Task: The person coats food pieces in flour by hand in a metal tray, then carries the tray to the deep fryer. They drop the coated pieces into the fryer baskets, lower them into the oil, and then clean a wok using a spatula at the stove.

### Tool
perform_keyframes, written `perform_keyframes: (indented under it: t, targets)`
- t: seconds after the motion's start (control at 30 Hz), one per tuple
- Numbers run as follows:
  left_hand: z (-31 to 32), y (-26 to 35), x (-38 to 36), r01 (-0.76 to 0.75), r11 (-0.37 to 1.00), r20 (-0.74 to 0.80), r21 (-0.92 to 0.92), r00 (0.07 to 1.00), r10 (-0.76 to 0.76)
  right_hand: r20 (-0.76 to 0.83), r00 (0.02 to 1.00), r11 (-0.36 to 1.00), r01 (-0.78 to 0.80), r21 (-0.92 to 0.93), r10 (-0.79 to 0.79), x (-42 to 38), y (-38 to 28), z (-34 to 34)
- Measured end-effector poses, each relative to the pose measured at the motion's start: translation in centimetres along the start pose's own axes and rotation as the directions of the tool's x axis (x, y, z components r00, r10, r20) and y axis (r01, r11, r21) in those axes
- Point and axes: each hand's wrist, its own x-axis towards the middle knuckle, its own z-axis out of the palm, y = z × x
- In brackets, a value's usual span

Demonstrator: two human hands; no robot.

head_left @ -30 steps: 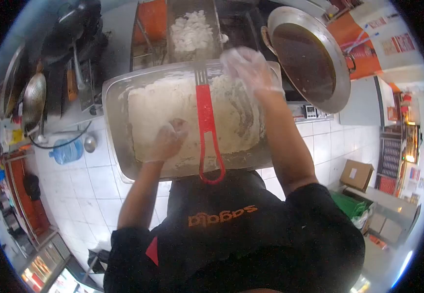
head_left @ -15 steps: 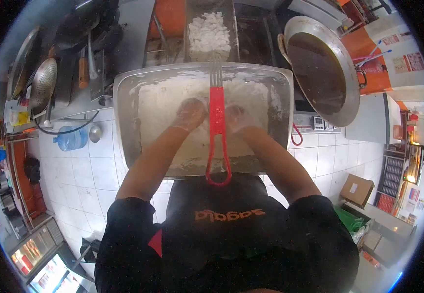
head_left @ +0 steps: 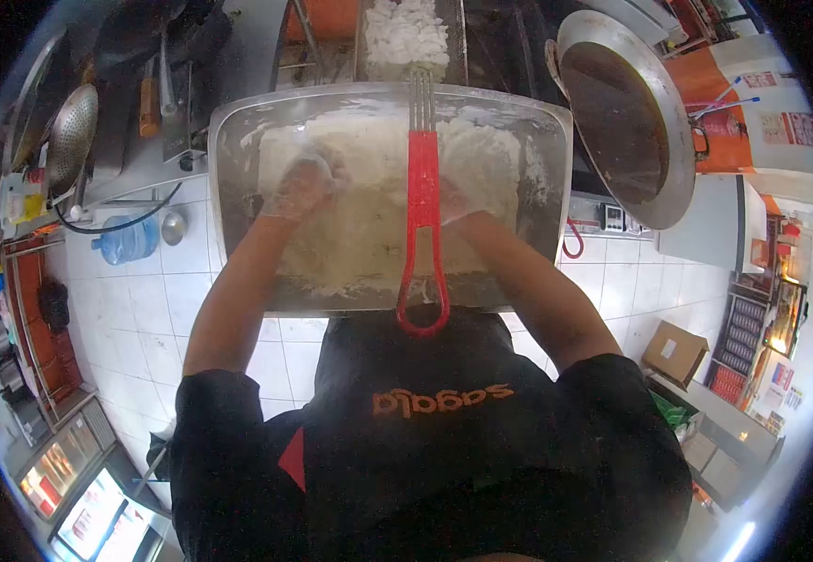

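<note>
Remotely, I see a red handle [head_left: 423, 178] running twelve-to-six over white powder [head_left: 359, 229], three o'clock from the left grip [head_left: 307, 184], nearer the right grip [head_left: 453, 199]; either's closure I cannot tell.

A transparent blue plastic bottle [head_left: 127, 241] lies on its side, and a small round silver metal bowl [head_left: 173, 227] is just beside it. Near them, a round perforated metal skimmer [head_left: 73, 140] hangs at the left. At the right, an open brown cardboard box [head_left: 676, 352] stands tilted, with a white label [head_left: 669, 347].
</note>
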Motion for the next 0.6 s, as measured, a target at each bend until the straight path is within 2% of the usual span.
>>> perform_keyframes:
  t: [0.07, 0.17, 0.27, 0.37, 0.43, 0.47, 0.57, 0.6]
  targets:
    - [1.6, 0.1, -1.6, -0.092, 0.995, 0.044, -0.024, 0.995, 0.093, 0.048, 0.987, 0.988, 0.151, 0.037, -0.153, 0.6, 0.9, 2.8]
    - [7.7, -2.9, -1.1, -0.048, 0.993, 0.250, 0.108, 0.968, 0.019, 0.161, 0.986, 0.997, 0.023, 0.073, -0.034, -3.7, -6.0, 3.3]
    - [7.2, -1.0, -3.9, -0.060, 0.997, 0.427, -0.059, 0.901, 0.079, 0.293, 0.956, 0.995, -0.044, 0.091, 0.016, -4.2, -8.5, 0.7]
    - [4.7, 2.2, -5.7, -0.058, 0.988, 0.280, -0.140, 0.955, 0.096, 0.432, 0.901, 0.991, -0.090, 0.102, 0.037, -4.3, -8.6, -2.2]
    - [1.0, 4.6, -6.2, 0.055, 0.960, 0.297, -0.275, 0.954, 0.030, 0.346, 0.934, 0.995, -0.101, 0.009, 0.091, -5.2, -6.7, -2.9]
    - [0.1, 5.1, -6.4, 0.114, 0.933, 0.309, -0.340, 0.951, -0.004, 0.207, 0.971, 0.990, -0.106, -0.087, 0.122, -6.3, -4.4, -2.7]
    - [2.2, 4.1, -6.4, 0.120, 0.605, 0.167, -0.787, 0.986, 0.022, 0.013, 0.974, 0.971, -0.227, 0.076, 0.226, -7.2, -4.8, -5.2]
    - [1.9, 4.9, -6.3, 0.154, 0.644, 0.204, -0.750, 0.979, 0.003, -0.046, 0.969, 0.966, -0.236, 0.108, 0.241, -7.4, -5.3, -6.0]
